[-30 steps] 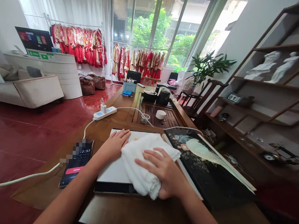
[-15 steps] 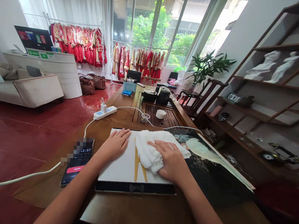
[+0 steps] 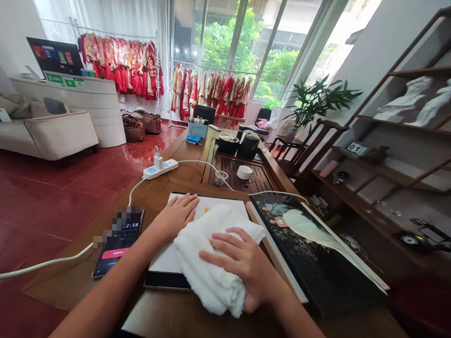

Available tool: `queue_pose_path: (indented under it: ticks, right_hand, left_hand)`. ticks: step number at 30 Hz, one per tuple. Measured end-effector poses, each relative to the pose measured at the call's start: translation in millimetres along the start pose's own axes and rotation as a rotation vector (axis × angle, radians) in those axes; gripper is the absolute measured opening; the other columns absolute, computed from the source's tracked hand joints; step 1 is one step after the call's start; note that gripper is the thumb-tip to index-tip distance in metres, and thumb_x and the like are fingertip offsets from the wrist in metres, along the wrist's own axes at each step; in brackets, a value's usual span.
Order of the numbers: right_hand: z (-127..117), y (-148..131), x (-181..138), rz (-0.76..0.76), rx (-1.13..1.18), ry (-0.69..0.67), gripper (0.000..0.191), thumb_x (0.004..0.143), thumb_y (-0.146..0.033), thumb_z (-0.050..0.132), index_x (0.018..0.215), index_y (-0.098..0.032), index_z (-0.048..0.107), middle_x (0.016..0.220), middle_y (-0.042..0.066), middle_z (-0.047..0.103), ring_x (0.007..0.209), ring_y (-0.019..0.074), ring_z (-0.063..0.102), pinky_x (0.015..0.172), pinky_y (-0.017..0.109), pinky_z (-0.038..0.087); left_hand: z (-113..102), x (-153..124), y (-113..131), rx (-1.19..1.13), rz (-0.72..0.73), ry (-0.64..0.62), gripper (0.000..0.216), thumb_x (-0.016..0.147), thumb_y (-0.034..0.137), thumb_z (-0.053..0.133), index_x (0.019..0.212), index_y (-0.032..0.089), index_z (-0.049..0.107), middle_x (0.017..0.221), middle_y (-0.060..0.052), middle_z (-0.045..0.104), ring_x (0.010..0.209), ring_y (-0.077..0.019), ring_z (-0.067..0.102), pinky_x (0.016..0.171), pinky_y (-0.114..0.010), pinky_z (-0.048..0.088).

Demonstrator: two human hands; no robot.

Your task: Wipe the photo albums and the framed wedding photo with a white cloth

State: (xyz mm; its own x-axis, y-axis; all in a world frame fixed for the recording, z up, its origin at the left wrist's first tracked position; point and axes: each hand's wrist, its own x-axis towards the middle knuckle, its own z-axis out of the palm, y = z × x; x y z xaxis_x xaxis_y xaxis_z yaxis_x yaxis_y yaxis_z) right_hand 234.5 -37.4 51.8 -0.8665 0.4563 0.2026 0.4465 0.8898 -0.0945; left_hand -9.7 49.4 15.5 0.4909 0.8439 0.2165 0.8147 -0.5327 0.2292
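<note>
The right hand (image 3: 245, 266) lies on a white towel (image 3: 205, 261), fingers spread rather than clamped. The towel has shifted left and nearer since half a second ago, hiding most of the yellow marking (image 3: 207, 209) on a white-topped panel (image 3: 169, 263) and overhanging its near edge. The left hand (image 3: 178, 214) stays flat at the panel's far left corner.

Single head-worn view, looking forward and down along a table (image 3: 165, 307), left hand (image 3: 177, 214) and right hand (image 3: 239, 260) close at lower centre, window (image 3: 251, 39) far off at top centre, shelves (image 3: 420, 128) at right
</note>
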Motion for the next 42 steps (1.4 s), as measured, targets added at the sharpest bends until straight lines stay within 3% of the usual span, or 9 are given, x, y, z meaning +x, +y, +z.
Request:
queue_pose_path:
  ticks: [6,12,15,21,24,28,36,39,42]
  right_hand:
    - [-5,9,-5,0.276,-0.115,0.072,0.084,0.060,-0.027,0.058,0.142,-0.029,0.040,0.138,0.009,0.052,0.125,0.0290,0.047,0.103,0.045,0.024]
    - [-7,18,-8,0.570,-0.208,0.183,0.074,0.062,-0.022,0.055,0.136,-0.023,0.049,0.127,0.012,0.059,0.117,0.0294,0.051,0.096,0.045,0.032]
    - [-7,17,-9,0.511,-0.198,0.179,0.078,0.060,-0.021,0.055,0.137,-0.023,0.048,0.127,0.012,0.059,0.117,0.0301,0.051,0.097,0.045,0.031]
    - [-1,5,-6,0.156,-0.054,0.070,0.087,0.057,-0.028,0.055,0.142,-0.028,0.040,0.131,0.009,0.056,0.122,0.0317,0.048,0.103,0.047,0.024]
    - [2,1,-4,0.073,-0.029,0.039,0.090,0.057,-0.030,0.053,0.145,-0.029,0.035,0.133,0.009,0.055,0.125,0.0320,0.045,0.104,0.049,0.020]
    - [-1,3,-5,0.153,-0.071,0.030,0.088,0.058,-0.027,0.055,0.144,-0.027,0.038,0.136,0.010,0.053,0.125,0.0314,0.045,0.104,0.046,0.023]
    - [-8,16,-10,0.535,-0.213,0.176,0.076,0.059,-0.020,0.054,0.134,-0.023,0.051,0.126,0.011,0.059,0.115,0.0299,0.052,0.095,0.044,0.032]
    - [-7,15,-9,0.544,-0.224,0.188,0.078,0.057,-0.020,0.053,0.135,-0.023,0.050,0.125,0.012,0.059,0.114,0.0300,0.052,0.095,0.045,0.032]
    - [-5,11,-8,0.441,-0.206,0.161,0.082,0.056,-0.022,0.054,0.138,-0.023,0.047,0.126,0.012,0.058,0.115,0.0308,0.052,0.096,0.046,0.030]
  left_hand:
    - [-3,-2,1,-0.012,0.011,-0.016,0.048,0.100,0.034,0.024,0.144,0.023,0.036,0.153,-0.003,0.032,0.143,-0.0194,0.024,0.116,-0.042,0.021]
    - [-2,-2,2,-0.022,0.007,0.005,0.048,0.100,0.037,0.023,0.144,0.024,0.036,0.153,-0.002,0.034,0.142,-0.0199,0.026,0.116,-0.044,0.021]
    - [-3,-2,2,-0.029,0.002,0.006,0.048,0.100,0.037,0.024,0.144,0.024,0.037,0.152,-0.003,0.034,0.142,-0.0203,0.026,0.116,-0.044,0.021]
    - [-2,-1,2,-0.022,0.007,-0.002,0.048,0.100,0.034,0.024,0.144,0.023,0.037,0.153,-0.003,0.034,0.142,-0.0192,0.025,0.116,-0.042,0.021]
    - [-1,-1,1,-0.020,0.008,-0.001,0.047,0.100,0.035,0.023,0.144,0.023,0.037,0.152,-0.004,0.034,0.142,-0.0187,0.025,0.115,-0.042,0.021]
    - [-3,-1,1,-0.027,0.005,-0.011,0.047,0.100,0.034,0.025,0.144,0.024,0.036,0.153,-0.004,0.034,0.142,-0.0190,0.025,0.115,-0.042,0.021]
    - [-2,-2,2,-0.031,0.001,0.003,0.048,0.099,0.038,0.024,0.144,0.025,0.036,0.153,-0.002,0.033,0.142,-0.0198,0.025,0.116,-0.043,0.020]
    - [-3,-2,2,-0.030,0.003,0.004,0.048,0.100,0.037,0.023,0.144,0.024,0.037,0.153,-0.002,0.033,0.142,-0.0197,0.026,0.116,-0.043,0.020]
    - [-3,-2,2,-0.029,0.005,0.006,0.048,0.100,0.037,0.024,0.144,0.023,0.036,0.153,-0.003,0.033,0.142,-0.0198,0.025,0.116,-0.043,0.021]
